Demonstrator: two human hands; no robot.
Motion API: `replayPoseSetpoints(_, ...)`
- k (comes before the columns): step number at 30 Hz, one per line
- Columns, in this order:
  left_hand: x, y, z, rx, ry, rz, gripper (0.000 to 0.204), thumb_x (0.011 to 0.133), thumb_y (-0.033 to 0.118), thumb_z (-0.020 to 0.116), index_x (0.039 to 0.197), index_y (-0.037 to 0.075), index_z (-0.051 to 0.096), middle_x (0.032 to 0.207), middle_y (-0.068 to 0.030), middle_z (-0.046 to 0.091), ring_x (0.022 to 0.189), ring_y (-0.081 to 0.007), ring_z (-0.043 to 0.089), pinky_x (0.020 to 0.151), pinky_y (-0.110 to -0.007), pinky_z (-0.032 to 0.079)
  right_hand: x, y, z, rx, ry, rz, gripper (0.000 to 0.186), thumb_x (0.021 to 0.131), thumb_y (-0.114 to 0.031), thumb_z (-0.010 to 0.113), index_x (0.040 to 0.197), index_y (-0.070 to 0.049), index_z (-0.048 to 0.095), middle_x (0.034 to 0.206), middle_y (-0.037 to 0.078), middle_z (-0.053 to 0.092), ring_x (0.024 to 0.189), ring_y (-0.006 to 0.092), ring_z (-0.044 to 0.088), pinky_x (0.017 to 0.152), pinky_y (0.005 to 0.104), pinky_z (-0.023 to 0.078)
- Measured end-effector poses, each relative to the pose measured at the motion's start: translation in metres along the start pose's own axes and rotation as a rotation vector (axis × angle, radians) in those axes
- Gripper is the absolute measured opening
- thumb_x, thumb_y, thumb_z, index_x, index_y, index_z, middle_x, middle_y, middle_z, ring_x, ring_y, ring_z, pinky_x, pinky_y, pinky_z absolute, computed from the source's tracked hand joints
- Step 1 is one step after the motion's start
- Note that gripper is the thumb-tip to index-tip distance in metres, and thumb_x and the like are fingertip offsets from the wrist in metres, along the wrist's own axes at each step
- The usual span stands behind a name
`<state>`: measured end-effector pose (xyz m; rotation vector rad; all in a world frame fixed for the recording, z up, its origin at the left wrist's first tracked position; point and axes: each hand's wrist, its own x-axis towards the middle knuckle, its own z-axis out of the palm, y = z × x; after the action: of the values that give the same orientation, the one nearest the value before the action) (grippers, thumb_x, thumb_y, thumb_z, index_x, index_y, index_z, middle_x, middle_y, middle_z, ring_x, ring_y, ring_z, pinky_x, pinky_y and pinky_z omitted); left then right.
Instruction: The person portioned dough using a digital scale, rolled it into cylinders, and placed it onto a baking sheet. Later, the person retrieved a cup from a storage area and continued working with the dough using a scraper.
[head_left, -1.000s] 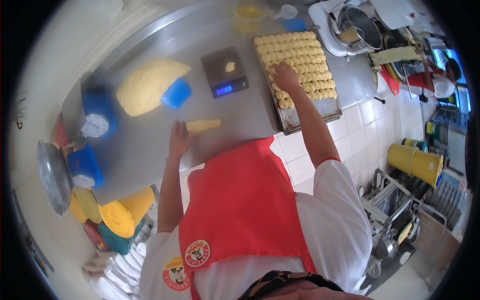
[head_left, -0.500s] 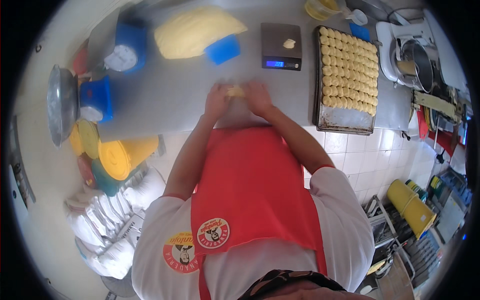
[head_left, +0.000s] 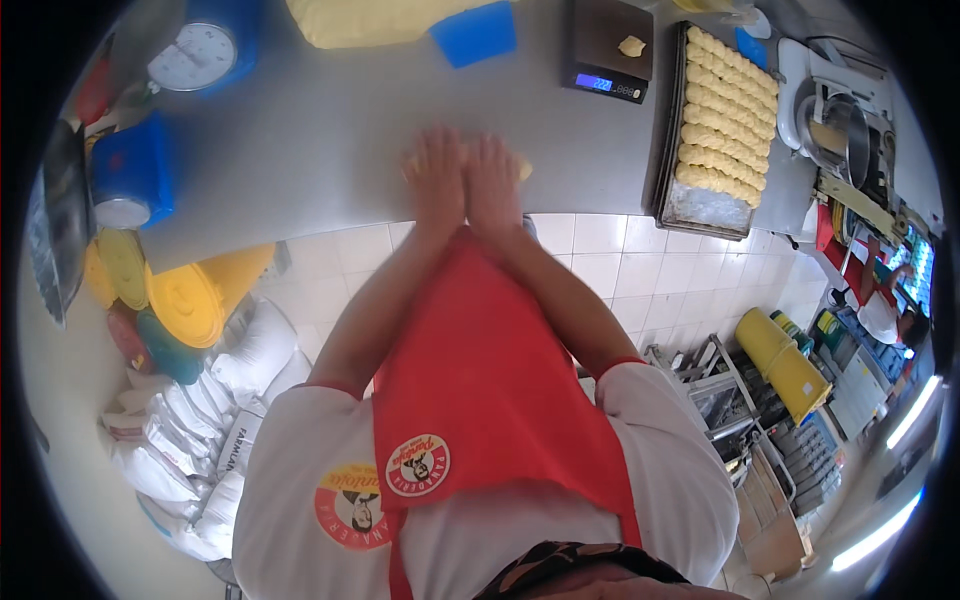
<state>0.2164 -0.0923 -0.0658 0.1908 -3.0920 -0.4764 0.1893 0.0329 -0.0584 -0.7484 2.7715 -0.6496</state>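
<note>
My left hand (head_left: pixel 437 180) and my right hand (head_left: pixel 493 182) lie side by side with flat, stretched fingers on a short strip of pale yellow dough (head_left: pixel 523 169), mostly hidden under them on the steel table (head_left: pixel 300 140). Beyond them are a large dough slab (head_left: pixel 355 22), a blue scraper (head_left: pixel 472 32) and a dark digital scale (head_left: pixel 585 40) with a small dough piece (head_left: pixel 631 46) on it. To the right, a metal tray (head_left: pixel 713 206) holds rows of small dough balls (head_left: pixel 726 110).
At left stand a blue dial scale (head_left: pixel 205 50), a blue container (head_left: pixel 130 165), yellow bins (head_left: pixel 195 305) and white sacks (head_left: pixel 205 420). A mixer bowl (head_left: pixel 845 135) stands at right. Another person (head_left: pixel 885 315) appears at far right, beside stacked equipment.
My right hand has left the tray and joined my left hand on the dough strip. Both hands then moved closer together. The view has turned and tilted, shifting the surroundings in the frame.
</note>
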Motion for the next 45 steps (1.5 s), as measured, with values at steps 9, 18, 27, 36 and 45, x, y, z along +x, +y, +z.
replayPoseSetpoints(9,0.157,-0.079,-0.029,0.379,0.015,0.259,0.071,0.1,0.046,0.05,0.159,0.011,0.03,0.165,-0.0106,0.028,0.152,-0.0365,0.025,0.112,-0.076,0.014,0.162,0.038,-0.057,-0.309,0.379,-0.103,0.075,0.096,-0.039,0.052,0.151,0.008,0.033,0.159,0.027,0.031,0.148,0.048,0.024,0.121,0.0612,0.016)
replayPoseSetpoints(18,-0.057,-0.08,-0.031,-0.466,0.038,0.362,0.028,0.082,0.01,0.063,0.109,0.016,0.071,0.149,-0.0136,0.053,0.138,-0.0379,0.047,0.115,-0.055,0.031,-0.048,0.016,-0.044,0.031,0.151,0.128,0.059,0.09,-0.029,0.067,0.144,-0.011,0.049,0.147,0.014,0.048,0.14,0.0352,0.041,0.113,0.0642,0.026)
replayPoseSetpoints(27,0.016,0.023,-0.061,-0.565,-0.017,0.418,0.022,0.083,0.015,0.07,0.101,0.006,0.06,0.097,-0.0197,0.071,0.095,-0.0426,0.066,0.078,-0.054,0.049,-0.023,0.022,-0.093,0.331,0.173,0.04,0.028,0.085,-0.02,0.072,0.111,-0.009,0.07,0.104,0.017,0.067,0.101,0.0354,0.063,0.085,0.0447,0.052)
replayPoseSetpoints(36,0.06,0.117,-0.11,-0.327,-0.405,0.325,0.024,0.091,0.017,0.054,0.102,0.004,0.071,0.103,-0.0248,0.071,0.097,-0.0436,0.067,0.085,-0.055,0.052,0.006,0.062,-0.111,0.132,0.401,0.09,0.038,0.101,-0.035,0.052,0.102,0.0,0.068,0.091,0.021,0.07,0.086,0.0428,0.067,0.077,0.0515,0.053)
replayPoseSetpoints(45,0.127,0.131,-0.011,-0.493,-0.743,0.421,0.029,0.09,0.033,0.066,0.089,0.003,0.065,0.08,-0.0148,0.069,0.064,-0.0304,0.066,0.06,-0.044,0.053,0.0,0.103,-0.194,0.123,-0.246,0.24,0.035,0.097,-0.032,0.054,0.11,-0.002,0.068,0.105,0.019,0.07,0.094,0.0408,0.068,0.082,0.0497,0.054)
